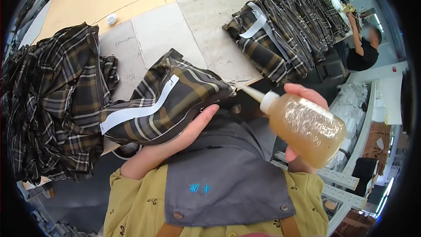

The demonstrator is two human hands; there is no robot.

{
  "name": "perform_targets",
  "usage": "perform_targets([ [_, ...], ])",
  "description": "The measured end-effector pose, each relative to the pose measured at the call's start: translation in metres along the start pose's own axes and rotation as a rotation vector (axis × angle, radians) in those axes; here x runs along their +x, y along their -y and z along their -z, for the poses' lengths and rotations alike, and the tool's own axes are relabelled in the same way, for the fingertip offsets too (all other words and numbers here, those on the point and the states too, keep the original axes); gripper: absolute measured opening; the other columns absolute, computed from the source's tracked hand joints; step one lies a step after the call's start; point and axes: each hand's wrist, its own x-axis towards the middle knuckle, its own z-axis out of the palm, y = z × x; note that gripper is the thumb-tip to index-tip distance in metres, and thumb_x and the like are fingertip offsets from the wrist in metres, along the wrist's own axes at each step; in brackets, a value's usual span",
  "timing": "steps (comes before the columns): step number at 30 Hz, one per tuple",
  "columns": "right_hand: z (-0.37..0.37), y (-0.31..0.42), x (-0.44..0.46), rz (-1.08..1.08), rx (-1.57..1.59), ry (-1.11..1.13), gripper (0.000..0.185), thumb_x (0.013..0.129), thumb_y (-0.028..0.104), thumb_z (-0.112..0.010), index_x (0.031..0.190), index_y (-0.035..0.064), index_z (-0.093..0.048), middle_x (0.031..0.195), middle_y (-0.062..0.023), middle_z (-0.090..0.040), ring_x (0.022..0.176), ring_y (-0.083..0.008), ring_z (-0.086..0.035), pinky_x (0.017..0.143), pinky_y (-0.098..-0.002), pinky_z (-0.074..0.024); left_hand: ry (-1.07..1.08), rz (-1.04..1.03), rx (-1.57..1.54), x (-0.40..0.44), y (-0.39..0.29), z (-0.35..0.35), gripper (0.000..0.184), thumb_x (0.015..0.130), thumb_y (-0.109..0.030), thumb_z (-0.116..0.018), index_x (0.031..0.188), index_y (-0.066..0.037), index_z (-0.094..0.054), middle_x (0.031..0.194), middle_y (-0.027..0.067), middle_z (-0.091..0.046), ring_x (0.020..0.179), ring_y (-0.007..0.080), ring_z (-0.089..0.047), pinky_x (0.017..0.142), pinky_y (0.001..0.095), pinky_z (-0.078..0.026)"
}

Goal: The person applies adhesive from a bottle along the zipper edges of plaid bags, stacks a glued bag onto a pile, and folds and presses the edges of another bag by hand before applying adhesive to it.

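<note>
A dark plaid garment piece (188, 87) with a zipper along its lower edge lies partly over the table's front edge. My left hand (199, 125) is under it, thumb along the zipper and its other fingers hidden beneath the cloth. A white paper strip (147, 109) runs across the fabric. In my right hand (307, 94) is a clear squeeze bottle (307, 125) of amber liquid, wrapped in clear film and tilted. Its pale pointed nozzle (253, 93) reaches the garment's right corner; whether it touches the cloth I cannot tell.
A heap of plaid garments (57, 92) sits at the left, and a long row of folded ones (285, 30) lines the table's right side. A small white wad (112, 19) is on the tabletop. At the far right a person (366, 48) in black works with raised hands.
</note>
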Motion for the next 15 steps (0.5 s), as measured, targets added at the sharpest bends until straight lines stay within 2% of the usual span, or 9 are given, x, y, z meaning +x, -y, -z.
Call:
perform_targets([
  [2, -0.001, 0.005, 0.002, -0.082, -0.095, -0.147, 0.1, 0.047, 0.043, -0.086, 0.122, -0.0052, -0.04, 0.118, -0.0184, -0.052, 0.108, -0.0251, -0.052, 0.093, -0.0337, -0.0424, -0.008, -0.02, 0.007, 0.003, 0.0, 0.002, 0.024, 0.083, -0.017, -0.063, 0.102, -0.003, -0.063, 0.096, 0.0075, -0.065, 0.085, 0.0176, -0.061, 0.077, 0.027, -0.047],
  [3, -0.002, -0.003, 0.001, -0.057, -0.328, -0.237, 0.113, 0.048, 0.076, -0.065, 0.121, -0.0078, -0.043, 0.118, -0.0199, -0.053, 0.101, -0.0225, -0.055, 0.086, -0.0311, -0.0447, -0.005, -0.004, -0.043, 0.005, 0.001, 0.004, 0.025, 0.084, -0.017, -0.063, 0.104, -0.003, -0.062, 0.096, 0.0074, -0.064, 0.086, 0.0168, -0.06, 0.078, 0.0271, -0.046],
  [5, 0.006, -0.014, 0.002, 0.002, -0.089, -0.265, 0.116, 0.048, 0.075, -0.065, 0.127, -0.0058, -0.037, 0.122, -0.0206, -0.049, 0.1, -0.0205, -0.055, 0.085, -0.0315, -0.0465, -0.006, 0.009, -0.092, 0.007, -0.002, 0.006, 0.026, 0.084, -0.017, -0.063, 0.105, -0.002, -0.062, 0.097, 0.0073, -0.064, 0.087, 0.016, -0.059, 0.079, 0.0272, -0.045],
  [7, -0.005, -0.016, 0.004, -0.023, 0.06, -0.351, 0.117, 0.049, 0.075, -0.065, 0.129, -0.0047, -0.034, 0.124, -0.0207, -0.047, 0.102, -0.02, -0.055, 0.085, -0.0319, -0.047, 0.012, 0.312, -0.576, 0.009, -0.011, 0.007, 0.027, 0.085, -0.017, -0.062, 0.108, -0.002, -0.061, 0.1, 0.0059, -0.063, 0.09, 0.0146, -0.057, 0.081, 0.0276, -0.044],
  [8, -0.01, -0.017, 0.004, -0.054, 0.208, -0.437, 0.118, 0.049, 0.075, -0.065, 0.131, -0.0036, -0.031, 0.127, -0.0208, -0.045, 0.104, -0.0195, -0.054, 0.085, -0.0323, -0.0475, 0.104, 0.423, -0.681, 0.012, -0.01, 0.013, 0.029, 0.086, -0.015, -0.06, 0.111, -0.002, -0.06, 0.104, 0.0052, -0.063, 0.094, 0.0141, -0.057, 0.083, 0.0272, -0.044],
  [9, -0.007, -0.019, 0.002, -0.053, 0.211, -0.433, 0.118, 0.049, 0.075, -0.065, 0.131, -0.0036, -0.031, 0.127, -0.0208, -0.045, 0.104, -0.0195, -0.054, 0.085, -0.0323, -0.0475, 0.1, 0.422, -0.68, 0.014, -0.011, 0.014, 0.029, 0.086, -0.015, -0.06, 0.111, -0.002, -0.06, 0.104, 0.0052, -0.063, 0.094, 0.0141, -0.057, 0.083, 0.0272, -0.044],
  [11, 0.0, -0.023, -0.003, -0.095, 0.375, -0.35, 0.119, 0.05, 0.074, -0.065, 0.133, -0.0025, -0.029, 0.129, -0.0208, -0.042, 0.11, -0.0204, -0.051, 0.09, -0.0336, -0.0457, 0.186, 0.599, -0.987, 0.017, -0.014, 0.015, 0.035, 0.089, -0.014, -0.048, 0.118, 0.005, -0.052, 0.108, 0.0149, -0.061, 0.103, 0.0212, -0.057, 0.092, 0.0301, -0.042],
  [12, -0.002, -0.024, -0.004, -0.093, 0.377, -0.344, 0.119, 0.05, 0.074, -0.065, 0.133, -0.0025, -0.029, 0.129, -0.0208, -0.042, 0.11, -0.0204, -0.051, 0.09, -0.0336, -0.0457, 0.182, 0.628, -1.086, 0.018, -0.014, 0.016, 0.032, 0.086, -0.015, -0.058, 0.115, 0.0, -0.057, 0.11, 0.0084, -0.061, 0.102, 0.0146, -0.056, 0.088, 0.0272, -0.044],
  [15, -0.004, -0.022, -0.006, -0.039, 0.35, -0.318, 0.117, 0.049, 0.074, -0.066, 0.132, -0.0026, -0.031, 0.127, -0.0206, -0.044, 0.114, -0.0223, -0.048, 0.092, -0.0337, -0.0445, 0.2, 0.606, -1.073, 0.018, -0.019, 0.019, 0.032, 0.086, -0.015, -0.058, 0.115, -0.001, -0.057, 0.109, 0.0085, -0.061, 0.101, 0.0144, -0.057, 0.088, 0.0273, -0.043],
])
